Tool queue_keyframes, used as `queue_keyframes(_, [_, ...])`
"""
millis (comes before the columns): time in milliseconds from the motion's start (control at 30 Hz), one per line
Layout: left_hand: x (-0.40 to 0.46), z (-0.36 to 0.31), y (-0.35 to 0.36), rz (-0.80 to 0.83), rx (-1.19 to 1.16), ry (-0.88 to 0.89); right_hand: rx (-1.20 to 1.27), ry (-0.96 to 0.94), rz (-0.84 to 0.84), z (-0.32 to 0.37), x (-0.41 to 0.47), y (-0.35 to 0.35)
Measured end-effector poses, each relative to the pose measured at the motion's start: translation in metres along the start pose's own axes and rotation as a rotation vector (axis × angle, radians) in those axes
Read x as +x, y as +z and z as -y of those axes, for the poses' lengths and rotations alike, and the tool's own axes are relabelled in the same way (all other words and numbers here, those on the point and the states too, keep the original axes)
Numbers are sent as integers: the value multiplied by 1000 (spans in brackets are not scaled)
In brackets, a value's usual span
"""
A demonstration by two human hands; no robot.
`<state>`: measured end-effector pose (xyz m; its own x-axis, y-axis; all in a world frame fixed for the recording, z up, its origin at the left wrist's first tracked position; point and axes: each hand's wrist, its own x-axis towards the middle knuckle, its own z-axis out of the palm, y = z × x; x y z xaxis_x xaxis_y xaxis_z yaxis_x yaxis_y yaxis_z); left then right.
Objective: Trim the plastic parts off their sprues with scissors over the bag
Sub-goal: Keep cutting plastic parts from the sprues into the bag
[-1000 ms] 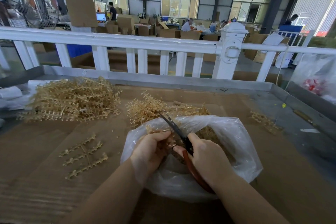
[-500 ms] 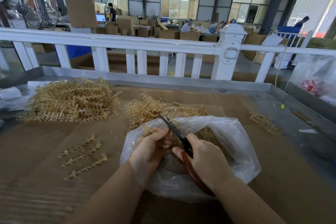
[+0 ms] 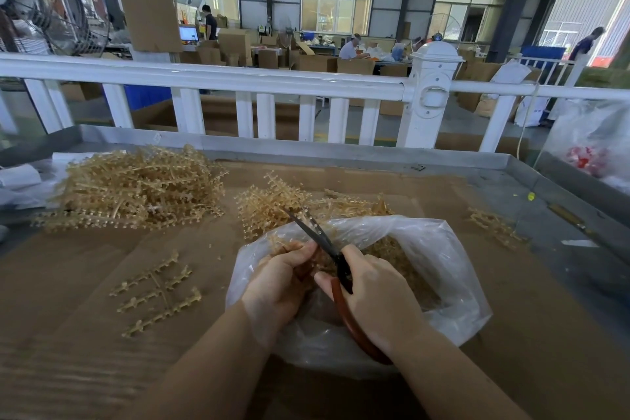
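A clear plastic bag lies open on the cardboard-covered table, with loose tan plastic bits inside. My right hand grips red-handled scissors whose dark blades point up and left over the bag's mouth. My left hand holds a small tan sprue piece right at the blades; most of it is hidden by my fingers. A big heap of tan sprues lies at the far left. A smaller heap sits just behind the bag.
One flat sprue lies alone left of the bag, and a few more sprues lie at the right. A metal rim and a white railing bound the table's far side. Another bag hangs at the right.
Both hands have stayed over the bag; they shifted slightly and the scissors' blades moved a little. The heaps and the bag have not moved.
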<state>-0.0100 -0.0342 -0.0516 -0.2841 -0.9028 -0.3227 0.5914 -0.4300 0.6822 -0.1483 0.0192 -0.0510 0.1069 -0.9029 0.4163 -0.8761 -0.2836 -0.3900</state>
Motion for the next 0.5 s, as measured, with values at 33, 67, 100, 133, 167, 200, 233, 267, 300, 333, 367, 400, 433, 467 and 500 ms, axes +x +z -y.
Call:
queue_keyframes(33, [-1,0,1,6,4,-2,8,0,1,1,1,-1])
queue_keyframes(67, [-1,0,2,10,2,-3,12,0,6,2,1,-1])
queue_keyframes(100, [-1,0,2,10,-1,-4,13,-1,16,2,2,-2])
queue_keyframes(133, [-1,0,2,14,-5,-6,12,-3,26,3,3,-3])
queue_keyframes(167, [-1,0,3,21,-11,-9,8,-5,34,3,4,-3])
queue_keyframes(200, [-1,0,3,26,-18,-8,-1,-6,42,3,5,-4])
queue_keyframes(233, [0,0,4,25,-23,-3,-10,-5,49,3,6,-5])
queue_keyframes(267, [-1,0,4,24,-24,3,-17,-1,57,3,7,-5])
queue_keyframes(300, [-1,1,5,29,-22,9,-21,4,65,3,7,-6])
queue_keyframes(333, [-2,1,5,37,-19,11,-26,8,71,2,7,-6])
queue_keyframes(367, [-3,1,5,37,-13,11,-29,12,74,2,7,-7])
queue_keyframes(400, [-3,1,5,31,-13,10,-33,15,74,2,7,-7])
queue_keyframes(433, [-2,1,5,25,-16,13,-37,16,72,2,7,-7])
queue_keyframes(467, [-2,1,5,23,-20,15,-40,16,68,3,7,-6])
queue_keyframes(500, [-1,1,4,23,-21,15,-44,15,65,3,7,-6])
